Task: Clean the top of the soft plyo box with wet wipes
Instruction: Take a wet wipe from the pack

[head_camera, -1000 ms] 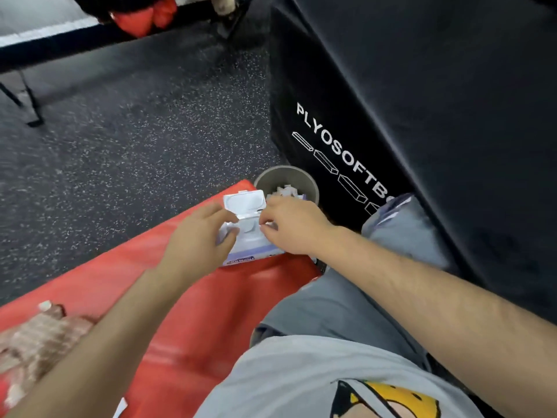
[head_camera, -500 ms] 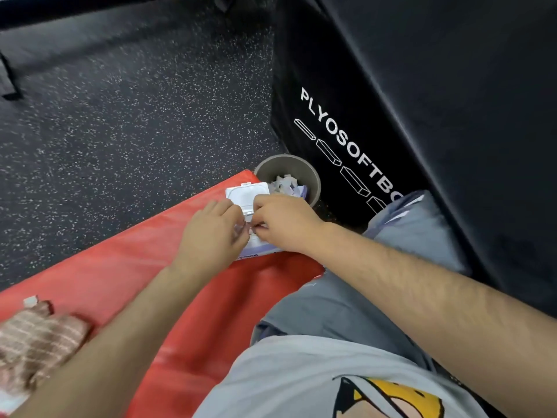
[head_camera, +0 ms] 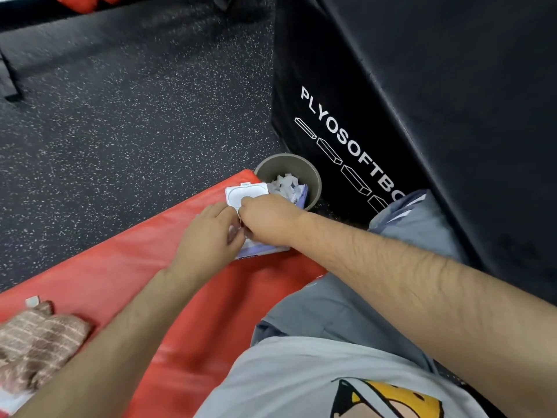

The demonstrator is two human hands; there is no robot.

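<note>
Head view: the wipes pack point(head_camera: 259, 250), lid flipped open, is held on the red mat point(head_camera: 120, 267) by the left hand point(head_camera: 208, 236) and pinched at its opening by the right hand point(head_camera: 268, 218). The plyo box point(head_camera: 452, 86) is set to the right, nearer the right arm.

**Black box, red mat**

Plyo box point(head_camera: 437, 116): black, white lettering + white block outlines on the side. Floor point(head_camera: 120, 116): dark grey w/ pale specks. Mat point(head_camera: 120, 267): red. Wipes pack point(head_camera: 245, 191): white lid, lilac body. Bin point(head_camera: 289, 165): grey-brown. Cloth point(head_camera: 39, 336): brownish-pink, thin white stripes. Tee point(head_camera: 301, 381): light grey w/ yellow-black print. Shorts point(head_camera: 331, 306): mid grey.
</note>
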